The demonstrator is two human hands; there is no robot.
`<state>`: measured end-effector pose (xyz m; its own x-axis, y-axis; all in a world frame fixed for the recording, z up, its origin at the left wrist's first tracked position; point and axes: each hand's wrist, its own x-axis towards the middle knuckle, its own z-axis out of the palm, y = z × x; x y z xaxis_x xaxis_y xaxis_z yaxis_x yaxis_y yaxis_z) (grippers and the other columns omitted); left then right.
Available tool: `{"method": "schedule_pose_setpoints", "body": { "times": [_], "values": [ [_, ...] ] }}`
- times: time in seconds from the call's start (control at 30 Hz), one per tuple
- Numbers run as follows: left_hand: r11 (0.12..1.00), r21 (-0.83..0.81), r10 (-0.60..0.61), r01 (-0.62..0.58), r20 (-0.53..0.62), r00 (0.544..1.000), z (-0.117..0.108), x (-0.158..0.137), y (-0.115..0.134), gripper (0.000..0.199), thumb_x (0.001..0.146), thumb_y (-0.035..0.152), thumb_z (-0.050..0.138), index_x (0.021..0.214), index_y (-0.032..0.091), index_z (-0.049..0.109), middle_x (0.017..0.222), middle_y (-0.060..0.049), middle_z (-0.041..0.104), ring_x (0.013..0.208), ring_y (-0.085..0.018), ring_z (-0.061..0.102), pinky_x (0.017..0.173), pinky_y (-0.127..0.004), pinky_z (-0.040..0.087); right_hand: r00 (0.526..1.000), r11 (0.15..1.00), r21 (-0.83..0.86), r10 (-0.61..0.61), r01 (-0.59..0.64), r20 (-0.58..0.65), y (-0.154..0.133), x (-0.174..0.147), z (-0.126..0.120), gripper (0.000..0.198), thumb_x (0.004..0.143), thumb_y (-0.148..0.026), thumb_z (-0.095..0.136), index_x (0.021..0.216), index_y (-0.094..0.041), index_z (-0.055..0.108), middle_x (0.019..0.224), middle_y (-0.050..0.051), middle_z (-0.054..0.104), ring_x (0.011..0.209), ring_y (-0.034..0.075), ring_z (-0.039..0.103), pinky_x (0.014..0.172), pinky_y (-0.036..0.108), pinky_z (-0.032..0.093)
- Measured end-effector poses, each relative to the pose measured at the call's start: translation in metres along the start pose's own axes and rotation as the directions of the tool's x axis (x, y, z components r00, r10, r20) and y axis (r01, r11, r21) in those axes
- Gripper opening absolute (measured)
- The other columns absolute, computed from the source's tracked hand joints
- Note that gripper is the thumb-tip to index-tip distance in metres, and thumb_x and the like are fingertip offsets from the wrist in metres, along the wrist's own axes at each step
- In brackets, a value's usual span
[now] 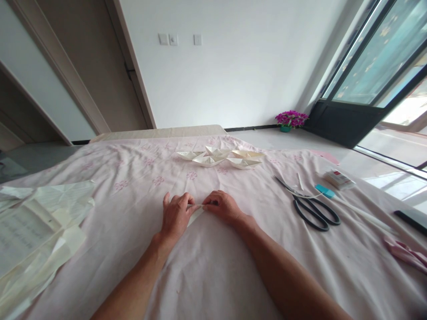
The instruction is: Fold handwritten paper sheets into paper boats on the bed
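Observation:
Between my two hands is a small folded piece of paper (196,215), pale and mostly covered by the fingers. My left hand (176,214) pinches its left part, thumb against the fingers. At its right end, my right hand (223,204) is closed on the paper with the fingertips together. Both hands rest low over the pink flowered cloth (140,249). Just beyond them sits a group of several folded paper boats (209,160), white and cream, close together on the cloth.
Black-handled scissors (313,209) lie to the right, with a blue piece (324,191) on a white cord and a small white box (339,179) behind. Creased paper sheets (36,226) spread at the left. A dark flat object (412,221) lies at the right edge.

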<state>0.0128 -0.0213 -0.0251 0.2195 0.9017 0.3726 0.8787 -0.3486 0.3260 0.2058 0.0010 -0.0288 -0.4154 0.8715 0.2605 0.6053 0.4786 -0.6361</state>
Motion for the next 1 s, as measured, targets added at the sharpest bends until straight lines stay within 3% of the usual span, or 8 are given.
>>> {"method": "schedule_pose_setpoints", "body": {
  "times": [0.2, 0.37, 0.6, 0.7, 0.87, 1.0],
  "values": [
    [0.995, -0.094, 0.023, -0.022, 0.007, 1.000, -0.006, 0.003, -0.004, 0.008, 0.084, 0.033, 0.061, 0.086, 0.026, 0.062, 0.087, 0.002, 0.071, 0.083, -0.018, 0.061, 0.108, -0.046, 0.017, 0.989, 0.985, 0.095, 0.139, -0.143, 0.049, 0.000, -0.001, -0.001, 0.016, 0.076, -0.030, 0.064, 0.088, -0.022, 0.072, 0.078, -0.001, 0.069, 0.069, 0.013, 0.060, 0.063, 0.022, 0.040],
    [0.995, -0.073, 0.074, -0.072, 0.025, 0.997, -0.009, 0.003, -0.003, 0.011, 0.086, 0.034, 0.057, 0.086, 0.030, 0.067, 0.086, 0.003, 0.071, 0.084, -0.018, 0.059, 0.108, -0.047, 0.017, 0.988, 0.981, 0.120, 0.144, -0.150, 0.062, 0.002, -0.001, 0.000, 0.018, 0.078, -0.032, 0.061, 0.086, -0.022, 0.073, 0.077, -0.001, 0.070, 0.068, 0.013, 0.060, 0.061, 0.022, 0.039],
    [0.993, -0.041, 0.114, -0.111, 0.091, 0.989, -0.015, 0.006, -0.001, 0.015, 0.086, 0.036, 0.057, 0.081, 0.028, 0.068, 0.083, 0.002, 0.070, 0.083, -0.018, 0.058, 0.110, -0.049, 0.013, 0.992, 0.993, 0.013, 0.118, -0.118, 0.039, -0.003, -0.002, 0.001, 0.017, 0.079, -0.031, 0.060, 0.077, -0.020, 0.072, 0.068, 0.000, 0.065, 0.065, 0.013, 0.056, 0.060, 0.022, 0.037],
    [0.990, -0.065, 0.129, -0.122, 0.100, 0.987, -0.017, 0.008, -0.002, 0.012, 0.084, 0.037, 0.059, 0.080, 0.029, 0.068, 0.082, 0.002, 0.070, 0.082, -0.018, 0.058, 0.110, -0.049, 0.012, 0.985, 0.979, 0.120, 0.159, -0.166, 0.067, -0.005, -0.002, -0.001, 0.021, 0.082, -0.034, 0.056, 0.078, -0.019, 0.071, 0.069, -0.001, 0.066, 0.064, 0.012, 0.057, 0.059, 0.021, 0.037],
    [0.959, -0.266, -0.093, 0.096, 0.022, 0.995, -0.016, 0.010, -0.004, 0.020, 0.086, 0.037, 0.053, 0.081, 0.025, 0.068, 0.087, 0.001, 0.070, 0.081, -0.017, 0.062, 0.108, -0.045, 0.022, 0.988, 0.886, 0.439, 0.151, -0.146, 0.024, -0.013, -0.001, -0.007, 0.045, 0.092, -0.047, 0.039, 0.085, -0.015, 0.069, 0.083, 0.004, 0.070, 0.075, 0.014, 0.060, 0.071, 0.024, 0.043],
    [0.831, -0.517, -0.252, 0.205, -0.022, 0.967, -0.014, 0.009, 0.000, 0.030, 0.083, 0.045, 0.052, 0.086, 0.020, 0.069, 0.086, -0.003, 0.071, 0.078, -0.017, 0.063, 0.085, -0.033, 0.045, 0.992, 0.855, 0.504, 0.115, -0.124, 0.049, -0.024, -0.001, -0.002, 0.046, 0.089, -0.054, 0.044, 0.087, -0.015, 0.068, 0.082, 0.004, 0.070, 0.075, 0.014, 0.060, 0.070, 0.023, 0.044]
  ]
}}
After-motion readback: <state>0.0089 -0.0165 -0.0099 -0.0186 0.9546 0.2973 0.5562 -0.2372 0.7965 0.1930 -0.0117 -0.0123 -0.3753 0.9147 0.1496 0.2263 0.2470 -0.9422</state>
